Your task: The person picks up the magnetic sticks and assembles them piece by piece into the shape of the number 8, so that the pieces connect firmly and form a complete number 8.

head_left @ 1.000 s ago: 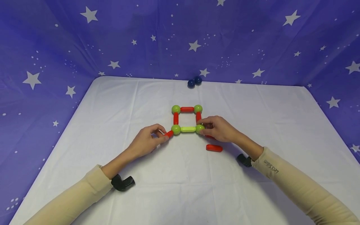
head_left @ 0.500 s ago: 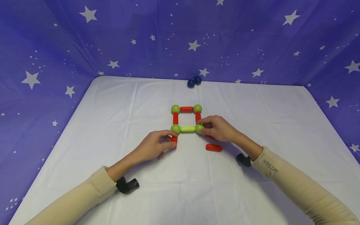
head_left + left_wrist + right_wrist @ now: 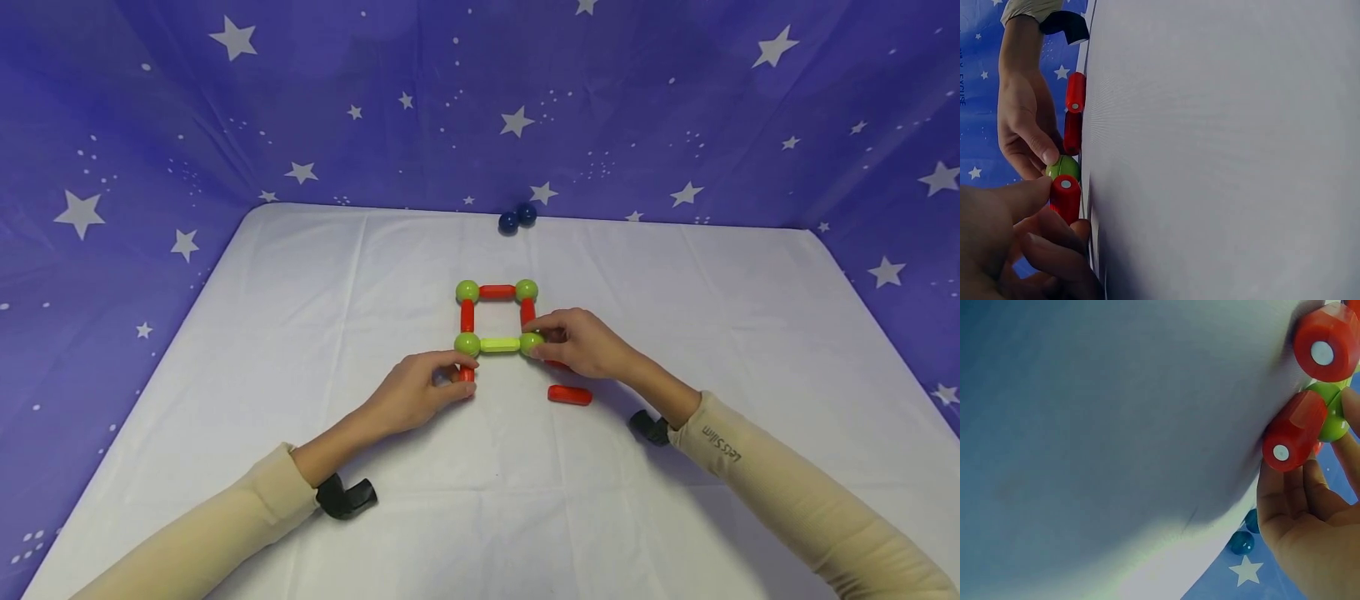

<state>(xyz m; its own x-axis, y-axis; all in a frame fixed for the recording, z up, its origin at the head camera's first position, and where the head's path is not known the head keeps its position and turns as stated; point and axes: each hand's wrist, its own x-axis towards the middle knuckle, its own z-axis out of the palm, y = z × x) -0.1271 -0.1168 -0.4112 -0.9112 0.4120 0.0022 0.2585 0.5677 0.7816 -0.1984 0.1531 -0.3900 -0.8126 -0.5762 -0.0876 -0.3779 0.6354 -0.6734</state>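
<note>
A square of magnetic sticks and balls lies on the white cloth. It has green balls at its corners, red sticks on three sides and a yellow-green stick (image 3: 500,345) at the front. My left hand (image 3: 408,392) pinches a red magnetic stick (image 3: 467,376) between thumb and fingers, at the front-left green ball (image 3: 467,343); its white end faces the left wrist camera. My right hand (image 3: 588,343) holds the front-right green ball (image 3: 531,343) by thumb and fingertips. Another red stick (image 3: 1294,431) lies by the right fingers, partly hidden under that hand in the head view.
A loose red stick (image 3: 570,395) lies just in front of the right hand. Two dark blue balls (image 3: 517,219) sit at the table's back edge, before a purple starry cloth (image 3: 420,150). Black mounts (image 3: 347,498) stick out from both sleeve cuffs.
The left hand has swung the red stick from a slant left of the corner ball to straight in front of it, moving slightly right and nearer. The right hand stays put.
</note>
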